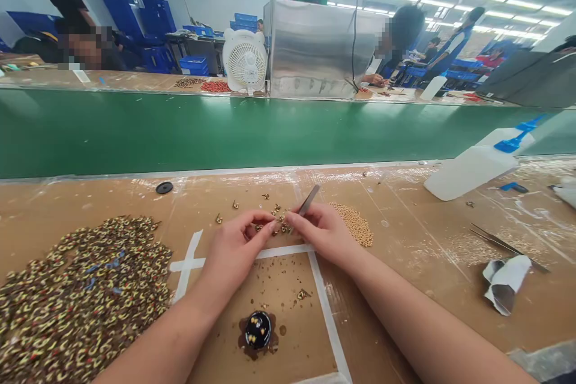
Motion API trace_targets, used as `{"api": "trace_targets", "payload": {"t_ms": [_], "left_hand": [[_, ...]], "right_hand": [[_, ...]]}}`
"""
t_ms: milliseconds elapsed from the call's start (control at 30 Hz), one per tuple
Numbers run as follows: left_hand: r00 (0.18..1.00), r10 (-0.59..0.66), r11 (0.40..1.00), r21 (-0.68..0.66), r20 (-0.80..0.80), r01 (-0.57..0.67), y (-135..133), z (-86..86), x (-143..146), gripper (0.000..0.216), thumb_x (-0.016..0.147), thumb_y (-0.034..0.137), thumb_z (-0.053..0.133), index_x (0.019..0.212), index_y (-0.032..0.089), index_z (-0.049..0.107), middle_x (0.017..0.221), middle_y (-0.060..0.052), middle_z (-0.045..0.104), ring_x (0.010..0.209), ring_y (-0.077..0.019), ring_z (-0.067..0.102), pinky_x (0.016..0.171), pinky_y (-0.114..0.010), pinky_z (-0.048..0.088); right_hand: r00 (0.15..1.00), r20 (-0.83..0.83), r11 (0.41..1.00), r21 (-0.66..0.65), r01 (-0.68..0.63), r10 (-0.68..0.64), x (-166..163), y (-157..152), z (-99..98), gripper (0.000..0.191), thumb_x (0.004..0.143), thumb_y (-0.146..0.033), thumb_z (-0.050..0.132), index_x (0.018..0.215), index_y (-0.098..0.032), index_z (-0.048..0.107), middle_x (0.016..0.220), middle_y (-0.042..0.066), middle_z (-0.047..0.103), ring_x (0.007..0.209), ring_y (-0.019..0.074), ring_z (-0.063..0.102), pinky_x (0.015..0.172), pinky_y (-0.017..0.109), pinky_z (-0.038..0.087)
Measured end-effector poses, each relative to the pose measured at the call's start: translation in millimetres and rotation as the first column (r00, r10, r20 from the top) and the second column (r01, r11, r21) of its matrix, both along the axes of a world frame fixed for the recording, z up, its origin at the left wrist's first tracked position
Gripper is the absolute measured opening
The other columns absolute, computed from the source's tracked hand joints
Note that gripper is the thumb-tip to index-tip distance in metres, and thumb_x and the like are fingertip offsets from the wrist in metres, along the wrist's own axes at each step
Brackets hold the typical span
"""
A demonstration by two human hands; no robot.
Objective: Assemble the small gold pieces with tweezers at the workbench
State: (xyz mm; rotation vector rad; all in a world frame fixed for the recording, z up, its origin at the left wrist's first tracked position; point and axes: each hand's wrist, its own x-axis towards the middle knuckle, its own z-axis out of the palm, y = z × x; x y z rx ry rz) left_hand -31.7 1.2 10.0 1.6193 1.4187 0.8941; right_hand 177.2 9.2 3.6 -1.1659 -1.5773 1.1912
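Observation:
My left hand (238, 246) is closed in a pinch, thumb against forefinger; whatever it holds is too small to make out. Close beside it, my right hand (326, 234) grips metal tweezers (309, 199), their back end pointing up and away. Both sets of fingertips nearly meet above several small dark-and-gold pieces (276, 209) on the brown tabletop. Right behind my right hand lies a pile of tiny tan beads (353, 222). Nearer me, a small black dish (258, 330) of dark liquid, with a few pale bits in it, sits in a wet stain.
A large heap of dark-and-yellow pieces (90, 288) spreads at left. White tape (326, 312) marks the table. At right are a white plastic bottle (470, 171), more tweezers (508, 246) and a torn white wrapper (506, 282). Across a green belt (202, 132), people work near a fan (245, 63).

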Motion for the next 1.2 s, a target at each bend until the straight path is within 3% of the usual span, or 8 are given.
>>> {"api": "trace_targets", "payload": {"t_ms": [67, 233, 367, 467, 567, 900, 1200], "left_hand": [[0.995, -0.006, 1.000, 0.022, -0.095, 0.008, -1.5, -0.3, -4.3, 0.030, 0.095, 0.052, 0.068, 0.102, 0.026, 0.081, 0.076, -0.001, 0.071, 0.068, -0.0187, 0.057, 0.066, -0.033, 0.044], [0.974, -0.001, 0.990, 0.138, -0.225, 0.032, -0.9, -4.5, -7.6, 0.023, 0.098, 0.046, 0.067, 0.102, 0.029, 0.082, 0.086, -0.001, 0.073, 0.071, -0.0179, 0.055, 0.068, -0.033, 0.043], [0.978, -0.012, 0.991, 0.128, -0.208, 0.039, 1.6, -10.2, -3.7, 0.019, 0.097, 0.044, 0.069, 0.101, 0.029, 0.081, 0.090, 0.000, 0.076, 0.070, -0.0176, 0.056, 0.068, -0.033, 0.044], [0.977, -0.052, 0.982, 0.167, -0.205, 0.087, 2.4, -13.6, -2.4, 0.017, 0.099, 0.039, 0.067, 0.103, 0.029, 0.080, 0.104, 0.000, 0.078, 0.085, -0.0196, 0.065, 0.077, -0.034, 0.049], [0.969, -0.085, 0.968, 0.211, -0.233, 0.136, 2.9, -15.8, -2.0, 0.016, 0.100, 0.033, 0.066, 0.105, 0.029, 0.080, 0.111, -0.002, 0.079, 0.100, -0.0221, 0.069, 0.085, -0.037, 0.051], [0.975, -0.060, 0.984, 0.150, -0.216, 0.094, 5.0, -17.3, 0.9, 0.017, 0.099, 0.038, 0.066, 0.102, 0.029, 0.080, 0.112, -0.004, 0.079, 0.096, -0.0227, 0.070, 0.081, -0.038, 0.050], [0.973, -0.044, 0.990, 0.118, -0.226, 0.072, 1.9, -7.6, 3.6, 0.018, 0.099, 0.038, 0.062, 0.099, 0.029, 0.078, 0.107, 0.000, 0.078, 0.089, -0.0203, 0.066, 0.078, -0.037, 0.047]], "right_hand": [[0.997, 0.028, 0.998, -0.003, 0.068, -0.068, 6.5, 3.6, 2.1, 0.032, 0.093, -0.050, 0.067, 0.088, -0.018, 0.073, 0.068, 0.000, 0.061, 0.063, 0.0119, 0.052, 0.061, 0.027, 0.041], [0.967, 0.147, 0.977, 0.088, 0.196, -0.207, 23.1, 12.3, 5.8, 0.035, 0.093, -0.049, 0.063, 0.078, -0.018, 0.066, 0.066, -0.001, 0.055, 0.063, 0.0117, 0.047, 0.061, 0.028, 0.037], [0.926, 0.367, 0.992, 0.119, 0.051, -0.092, 21.8, 12.0, 4.4, 0.023, 0.095, -0.039, 0.063, 0.084, -0.019, 0.068, 0.069, 0.000, 0.061, 0.064, 0.0127, 0.050, 0.061, 0.028, 0.035], [0.855, 0.518, 0.994, 0.106, -0.031, -0.028, 15.6, 9.7, 3.4, 0.014, 0.094, -0.031, 0.064, 0.089, -0.021, 0.072, 0.068, 0.000, 0.063, 0.061, 0.0127, 0.050, 0.060, 0.028, 0.032], [0.784, 0.619, 0.988, 0.147, -0.050, -0.053, 12.9, 9.2, 2.5, 0.014, 0.094, -0.029, 0.064, 0.092, -0.022, 0.076, 0.062, -0.001, 0.060, 0.056, 0.0121, 0.047, 0.059, 0.028, 0.029], [0.668, 0.743, 0.980, 0.166, -0.112, -0.050, 11.2, 14.2, -2.3, 0.023, 0.093, -0.028, 0.063, 0.104, -0.026, 0.083, 0.061, 0.000, 0.064, 0.055, 0.0128, 0.050, 0.057, 0.028, 0.026], [0.653, 0.757, 0.993, 0.093, -0.074, -0.022, 5.7, 10.6, 11.1, 0.019, 0.095, -0.027, 0.065, 0.103, -0.027, 0.082, 0.067, -0.001, 0.067, 0.061, 0.0121, 0.056, 0.060, 0.027, 0.030]]}}
